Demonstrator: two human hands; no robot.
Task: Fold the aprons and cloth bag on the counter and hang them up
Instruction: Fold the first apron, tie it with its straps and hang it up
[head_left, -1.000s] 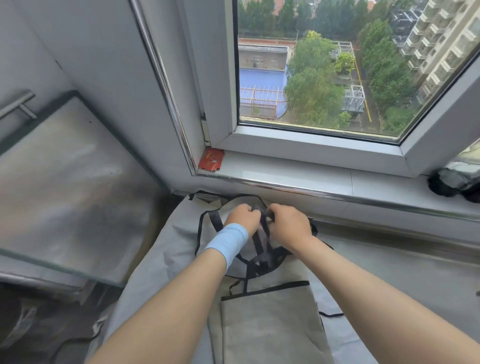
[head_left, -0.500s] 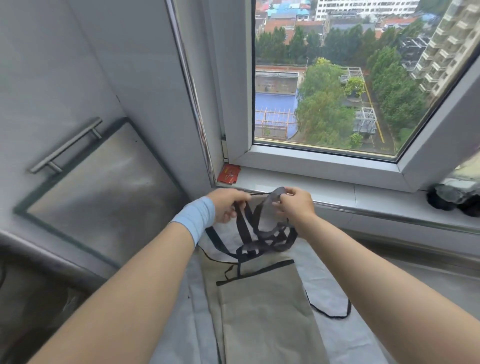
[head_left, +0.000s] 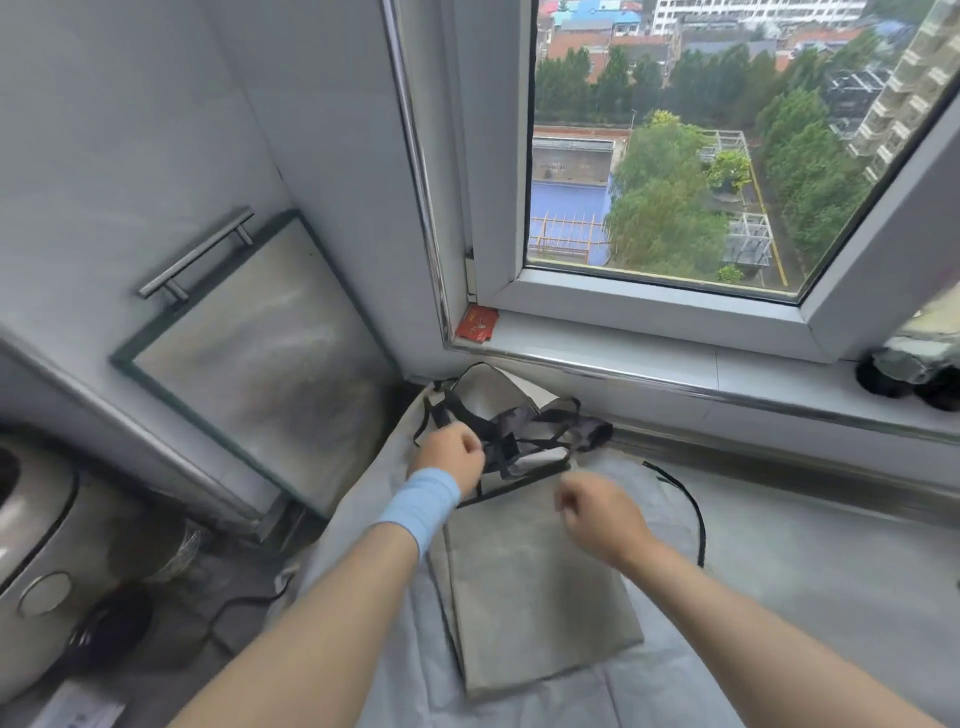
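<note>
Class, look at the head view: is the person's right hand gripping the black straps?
No: the right hand hangs loosely curled over the grey folded cloth, clear of the black straps.

We see soft, even daylight entering through the window (head_left: 675, 171) at far right, casting no hard shadows. Straight edges bow toward the frame's borders. The right hand (head_left: 602, 514) and dark straps (head_left: 519, 431) are motion-blurred.

I see a folded grey apron (head_left: 530, 587) lying flat on a paler cloth (head_left: 363, 525), its black straps (head_left: 519, 436) bunched at the far end
</note>
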